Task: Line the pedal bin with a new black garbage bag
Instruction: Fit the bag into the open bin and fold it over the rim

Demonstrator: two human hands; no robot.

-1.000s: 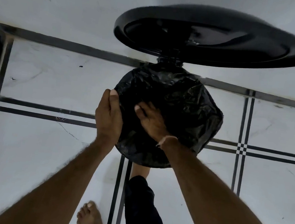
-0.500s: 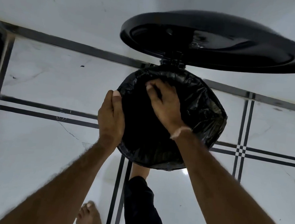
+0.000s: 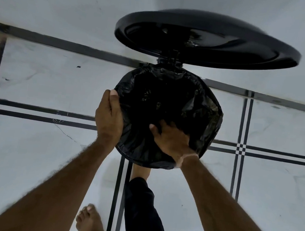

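I look straight down on the round pedal bin, whose black lid [image 3: 207,43] stands raised at the far side. A black garbage bag [image 3: 168,102] covers the bin's mouth, its edge folded over the rim all round. My left hand [image 3: 109,118] presses flat against the bag on the bin's left side. My right hand [image 3: 171,140] lies on the near right rim, its fingers dipping into the bag's opening and pressing the plastic. The bin's body is hidden under the bag.
White marble floor [image 3: 29,158] with black inlay lines surrounds the bin. A white wall [image 3: 66,1] rises behind it. One bare foot [image 3: 90,222] stands near; my other leg, in dark trousers [image 3: 143,209], reaches under the bin's front edge.
My right hand has moved from the far left of the bag's opening back to the near right rim. My left hand has stayed on the left side.
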